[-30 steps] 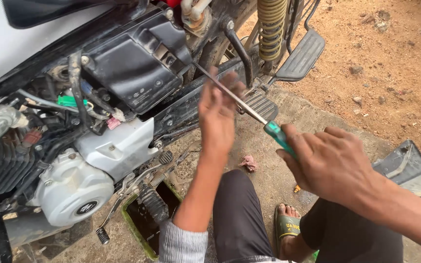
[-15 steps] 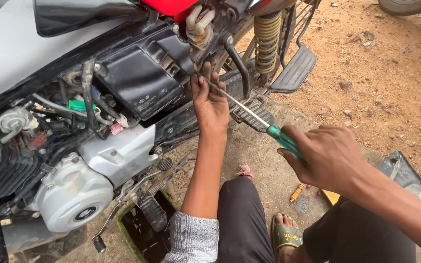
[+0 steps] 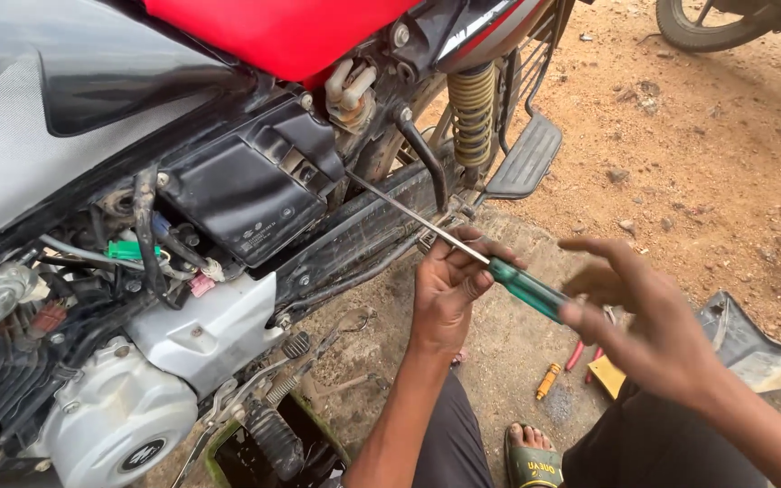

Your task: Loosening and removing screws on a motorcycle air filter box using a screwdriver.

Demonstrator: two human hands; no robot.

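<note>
A long screwdriver with a green translucent handle [image 3: 526, 289] slants up to the left. Its metal shaft [image 3: 409, 215] runs to the motorcycle frame beside the black battery box [image 3: 246, 199]. My left hand [image 3: 449, 287] is curled around the shaft where it meets the handle. My right hand [image 3: 648, 321] hovers at the handle's rear end with fingers spread. Its thumb tip is at the handle's end, without a grip around it.
Behind the shaft are a yellow shock spring [image 3: 472, 113] and a ribbed footrest [image 3: 526, 158]. On the ground lie a small orange-handled tool [image 3: 547, 380], a red tool [image 3: 576, 354] and a black plastic panel [image 3: 743, 343]. My sandalled foot [image 3: 535, 461] is below. Another wheel [image 3: 725, 27] stands at the far right.
My left hand slid down the shaft from near the bike to the handle junction. My right hand let go of the green handle and opened. The view tilted upward.
</note>
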